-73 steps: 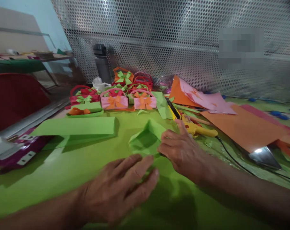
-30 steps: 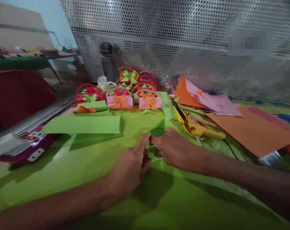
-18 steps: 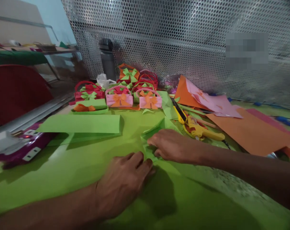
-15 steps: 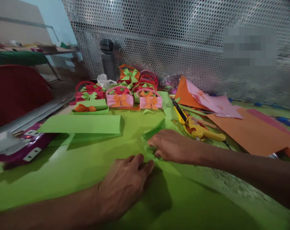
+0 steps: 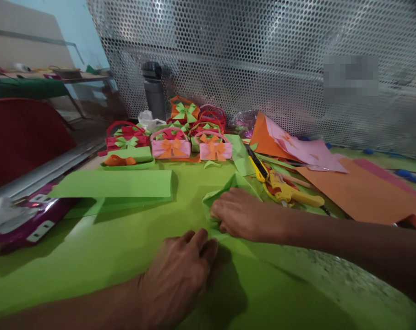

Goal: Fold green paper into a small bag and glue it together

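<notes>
The right hand [image 5: 238, 213] presses the folded green paper [image 5: 226, 187] down, fingers bent; the left hand [image 5: 179, 273] lies half open beside it, holding nothing.

The small folded piece of light-green paper [image 5: 224, 191] lay on the large light-green sheet [image 5: 108, 243] that covered the table. It was partly creased, and its far flap tilted up into a low peak. Its near part was pressed down under the right hand [image 5: 240, 214] (much of it hidden there), just beyond the fingertips of the left hand [image 5: 178, 275].
</notes>
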The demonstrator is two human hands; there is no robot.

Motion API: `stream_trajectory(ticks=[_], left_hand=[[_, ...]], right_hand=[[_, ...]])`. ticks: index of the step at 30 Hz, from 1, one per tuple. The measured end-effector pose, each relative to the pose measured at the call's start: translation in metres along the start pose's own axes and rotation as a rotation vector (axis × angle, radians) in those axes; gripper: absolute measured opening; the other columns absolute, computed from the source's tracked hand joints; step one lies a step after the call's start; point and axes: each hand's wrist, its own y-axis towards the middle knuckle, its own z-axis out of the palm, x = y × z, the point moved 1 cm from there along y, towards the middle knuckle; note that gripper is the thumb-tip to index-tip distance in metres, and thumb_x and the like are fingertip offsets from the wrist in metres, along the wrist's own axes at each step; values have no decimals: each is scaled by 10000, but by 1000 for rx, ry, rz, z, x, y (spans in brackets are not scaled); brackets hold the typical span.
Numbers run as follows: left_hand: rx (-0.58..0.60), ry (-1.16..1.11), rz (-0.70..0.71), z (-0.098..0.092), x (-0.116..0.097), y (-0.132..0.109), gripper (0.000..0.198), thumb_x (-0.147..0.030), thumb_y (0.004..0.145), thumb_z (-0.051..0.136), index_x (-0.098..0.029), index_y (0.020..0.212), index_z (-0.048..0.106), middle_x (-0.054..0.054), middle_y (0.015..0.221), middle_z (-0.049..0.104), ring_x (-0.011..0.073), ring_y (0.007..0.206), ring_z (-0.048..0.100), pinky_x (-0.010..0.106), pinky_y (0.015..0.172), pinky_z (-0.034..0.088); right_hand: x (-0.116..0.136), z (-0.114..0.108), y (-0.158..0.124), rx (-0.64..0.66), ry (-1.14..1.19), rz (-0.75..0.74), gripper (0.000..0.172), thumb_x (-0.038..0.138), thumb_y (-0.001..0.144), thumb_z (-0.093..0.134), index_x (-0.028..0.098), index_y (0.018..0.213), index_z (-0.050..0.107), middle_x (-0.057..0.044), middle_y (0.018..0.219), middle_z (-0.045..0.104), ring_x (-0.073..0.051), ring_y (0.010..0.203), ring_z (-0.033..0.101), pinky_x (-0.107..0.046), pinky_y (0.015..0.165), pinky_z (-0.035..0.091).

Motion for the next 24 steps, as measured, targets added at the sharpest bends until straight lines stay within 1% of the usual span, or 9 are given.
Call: stream_trajectory(ticks=[4, 9, 12, 14, 17, 18, 20, 22, 24], left_hand=[[-47, -24, 15, 2, 0, 0, 191, -270, 900, 413, -169, 846, 565, 49, 784, 552, 211, 657, 546, 348, 508, 491], [-139, 50, 115, 4, 0, -1, 148, -199, 860, 462, -146, 913, 590, 82, 1042, 581, 240, 775, 518, 347, 504, 483], [-169, 73, 147, 3, 1, -1, 154, -178, 844, 475, -142, 903, 613, 77, 1057, 595, 251, 802, 505, 356, 526, 481], [-180, 54, 141, 2, 2, -1, 136, -187, 836, 496, -138, 853, 623, 79, 1017, 609, 250, 802, 499, 363, 556, 482], [-221, -17, 134, -1, 2, -1, 125, -211, 840, 513, -144, 836, 618, 69, 978, 612, 232, 776, 490, 354, 576, 473], [-214, -49, 133, -2, 2, 0, 118, -208, 843, 513, -148, 847, 614, 61, 961, 611, 225, 773, 488, 345, 581, 469], [-176, -94, 129, -2, 2, 0, 103, -187, 844, 513, -150, 872, 605, 52, 924, 605, 215, 771, 483, 330, 592, 461], [-137, -90, 119, -2, 1, 2, 111, -187, 852, 505, -148, 893, 600, 55, 927, 600, 214, 774, 482, 329, 602, 456], [-125, -49, 103, -2, 0, 3, 130, -205, 867, 487, -148, 889, 602, 64, 940, 602, 221, 782, 488, 344, 616, 454]], right_hand=[[1, -3, 0, 20, -29, 17, 84, 128, 772, 530, 137, 822, 597, -70, 790, 657, -202, 762, 582, -302, 641, 388], [-3, -4, 6, 37, -12, 48, 73, 189, 764, 584, 152, 825, 599, -67, 805, 655, -187, 753, 581, -282, 632, 380], [-3, -4, 4, 27, -16, 45, 100, 209, 782, 575, 144, 856, 594, -71, 833, 650, -194, 775, 578, -298, 651, 377], [-1, -5, -1, -35, -47, 34, 97, 203, 796, 560, 141, 866, 586, -62, 819, 642, -200, 782, 571, -335, 705, 373], [5, -7, -20, -300, -160, 26, 59, 189, 787, 566, 143, 823, 577, -56, 787, 616, -211, 782, 544, -391, 777, 345], [8, -6, -28, -398, -207, 21, 44, 176, 780, 566, 142, 807, 576, -63, 787, 606, -213, 775, 530, -388, 764, 347], [12, 1, -44, -519, -257, -3, 76, 107, 784, 512, 137, 804, 579, -68, 773, 590, -206, 745, 509, -362, 701, 365], [16, 15, -56, -491, -230, -46, 138, 31, 728, 504, 140, 768, 577, -48, 723, 573, -178, 681, 497, -311, 613, 378], [21, 31, -61, -422, -254, -101, 135, 50, 716, 522, 140, 790, 591, -41, 716, 578, -173, 650, 496, -312, 603, 401]])
